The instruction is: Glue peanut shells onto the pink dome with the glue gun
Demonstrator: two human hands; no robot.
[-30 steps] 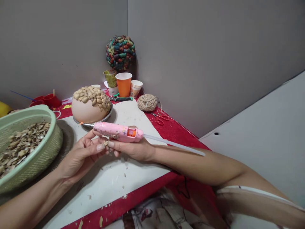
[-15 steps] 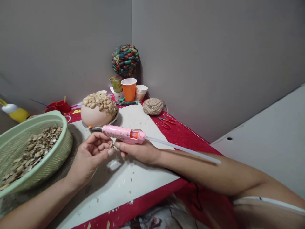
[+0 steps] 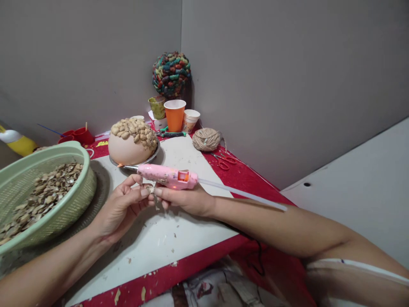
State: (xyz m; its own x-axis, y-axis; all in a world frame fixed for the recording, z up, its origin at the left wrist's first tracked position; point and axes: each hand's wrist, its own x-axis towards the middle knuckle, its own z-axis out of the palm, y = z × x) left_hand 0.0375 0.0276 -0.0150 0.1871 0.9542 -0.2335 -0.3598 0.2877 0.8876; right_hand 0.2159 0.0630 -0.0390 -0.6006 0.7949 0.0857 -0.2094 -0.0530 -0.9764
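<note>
My right hand (image 3: 191,202) is wrapped round a pink hot glue gun (image 3: 155,172). Its nozzle points left and a clear glue stick (image 3: 243,194) sticks out of the back. Just below the gun, my left hand (image 3: 118,209) pinches a small piece of nut shell (image 3: 151,189), and the right thumb tip meets it. Beyond the nozzle, a smooth peach-coloured ball (image 3: 124,150) sits in a dark shallow dish (image 3: 156,154). Tan nut shells (image 3: 134,128) cover its top and right side.
At left stands a green basket (image 3: 86,168) of loose shells. Behind are an orange cup (image 3: 174,117), a multicoloured ball (image 3: 171,74), pliers (image 3: 174,134), twine (image 3: 206,140) and red scissors (image 3: 223,163). Shell crumbs dot the white board (image 3: 179,149) on red cloth (image 3: 255,180).
My left fingers have closed in and brought the shell piece up against the right thumb. The glue gun stays in my right hand. The whole view has shifted slightly.
</note>
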